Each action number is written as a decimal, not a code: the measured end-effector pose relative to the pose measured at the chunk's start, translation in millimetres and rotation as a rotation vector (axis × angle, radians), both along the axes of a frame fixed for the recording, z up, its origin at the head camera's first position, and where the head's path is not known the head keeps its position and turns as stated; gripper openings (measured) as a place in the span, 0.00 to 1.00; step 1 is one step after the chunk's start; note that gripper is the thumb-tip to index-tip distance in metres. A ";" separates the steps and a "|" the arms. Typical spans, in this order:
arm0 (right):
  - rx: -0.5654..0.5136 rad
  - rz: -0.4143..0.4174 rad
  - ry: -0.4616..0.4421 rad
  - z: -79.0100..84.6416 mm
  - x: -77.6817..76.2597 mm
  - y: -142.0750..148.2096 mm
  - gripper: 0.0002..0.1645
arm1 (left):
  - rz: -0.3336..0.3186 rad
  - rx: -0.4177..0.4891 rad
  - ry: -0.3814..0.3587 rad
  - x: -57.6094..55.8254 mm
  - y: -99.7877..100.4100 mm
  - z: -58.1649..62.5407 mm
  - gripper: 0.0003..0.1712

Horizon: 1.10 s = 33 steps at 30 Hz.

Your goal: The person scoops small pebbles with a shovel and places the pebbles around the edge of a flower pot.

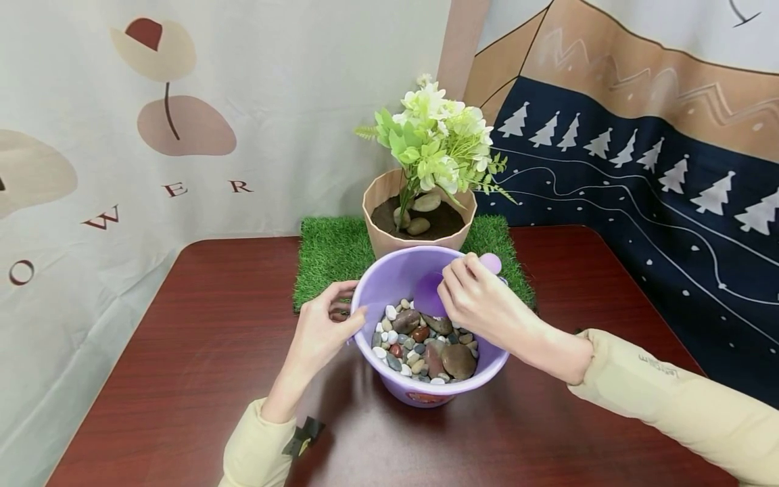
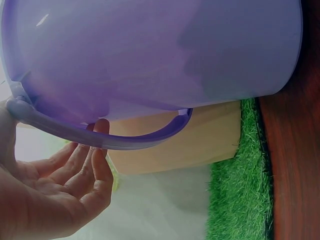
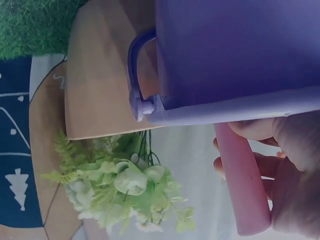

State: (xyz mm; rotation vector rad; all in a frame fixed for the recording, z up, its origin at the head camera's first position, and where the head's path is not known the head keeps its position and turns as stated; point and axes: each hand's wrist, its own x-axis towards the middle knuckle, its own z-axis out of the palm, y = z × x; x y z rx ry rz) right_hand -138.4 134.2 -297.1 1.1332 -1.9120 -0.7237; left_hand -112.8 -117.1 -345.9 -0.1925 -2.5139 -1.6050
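Observation:
A purple bucket stands on the table with pebbles of several colours and a large brown stone inside. My left hand grips its left rim, the thumb over the edge and the other fingers outside, near the hanging bucket handle. In my right hand, at the right rim, is a toy shovel held by its pinkish handle. Its purple blade reaches down into the bucket against the stones, and its lower edge is hidden.
Right behind the bucket, a beige flowerpot with white flowers, soil and a few stones stands on an artificial grass mat. The dark red tabletop spreads around. Printed curtains hang behind it.

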 end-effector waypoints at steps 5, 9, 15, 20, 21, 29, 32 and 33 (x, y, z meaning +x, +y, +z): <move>0.037 -0.006 -0.012 2.9 -10.9 1.9 0.22 | -0.002 -0.002 -0.006 0.0 0.4 -0.1 0.23; 0.079 0.023 0.009 5.0 -15.6 1.3 0.22 | -0.001 -0.003 -0.012 -0.2 0.4 -0.5 0.23; 0.137 0.064 0.023 6.1 -19.9 -2.3 0.21 | 0.007 -0.006 -0.015 -1.4 0.4 -0.9 0.24; 0.138 0.099 -0.039 2.3 -28.7 -1.5 0.10 | 0.008 0.000 -0.013 -1.6 -0.1 -1.4 0.24; 0.131 0.101 -0.068 0.8 -31.4 -0.5 0.08 | 0.007 0.003 -0.014 -1.4 -0.1 -1.4 0.24; 0.009 0.064 -0.298 -12.0 -51.8 9.0 0.11 | 0.000 0.009 -0.020 -0.6 0.2 -1.0 0.23; -0.007 0.070 -0.321 -14.5 -55.0 8.0 0.11 | -0.001 0.010 -0.018 -0.8 0.4 -0.9 0.23; -0.009 0.071 -0.327 -15.2 -55.7 7.6 0.12 | -0.002 0.010 -0.017 -1.0 0.4 -0.9 0.23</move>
